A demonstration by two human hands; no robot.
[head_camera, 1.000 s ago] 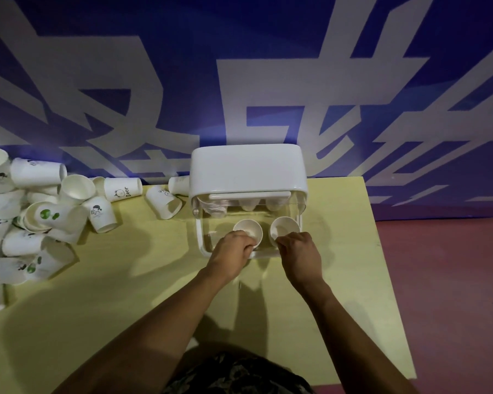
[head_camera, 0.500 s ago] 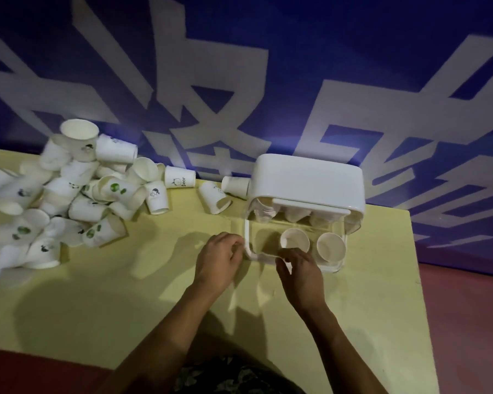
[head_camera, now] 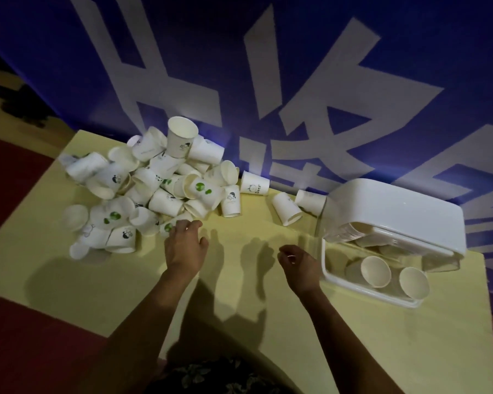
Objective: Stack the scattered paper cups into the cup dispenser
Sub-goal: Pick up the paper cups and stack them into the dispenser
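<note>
Left hand (head_camera: 184,245) is empty, fingers loosely spread, tips right at the near edge of the cup pile (head_camera: 154,189). Right hand (head_camera: 299,265) hangs loosely curled, holding nothing, just left of the cup dispenser (head_camera: 393,214) at the table's (head_camera: 239,322) right. Two cups (head_camera: 375,271) sit in its tray, more under the lid. Dozens remain scattered far left, so I'd say barely started.
</note>
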